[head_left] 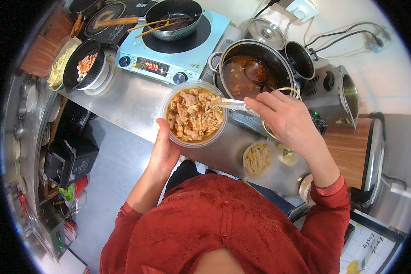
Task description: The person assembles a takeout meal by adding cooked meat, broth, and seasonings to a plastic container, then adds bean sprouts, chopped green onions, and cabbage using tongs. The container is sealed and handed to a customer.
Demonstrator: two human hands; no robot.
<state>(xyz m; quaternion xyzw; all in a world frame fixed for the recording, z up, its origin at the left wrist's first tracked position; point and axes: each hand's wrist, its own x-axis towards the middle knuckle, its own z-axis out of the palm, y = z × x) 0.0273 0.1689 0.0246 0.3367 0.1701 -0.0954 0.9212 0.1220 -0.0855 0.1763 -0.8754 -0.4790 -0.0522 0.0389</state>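
Plastic tub (195, 145), round and translucent, is held over the front edge of the worktop (118, 102), between the blue cooker (125, 51) and the person's body. It is well filled with sauced meat pieces (192, 118).

Progress: the meat looks cooked and is in the tub; the end of the metal utensil (233, 105) is among the pieces at the right side. Handling of the meat appears to be under way. No portion is seen lifted clear, so how much remains to be moved or mixed cannot be told.

Left hand (165, 150): forearm angled up and inward; hand partly open around the tub's lower left wall, thumb upright against its side. The supporting fingers are hidden beneath.

Right hand (285, 116): forearm reaches in from lower right, back of the hand upward, in front of the broth pot (255, 48). Its fingers (259, 105) are closed in a pinch on the utensil.
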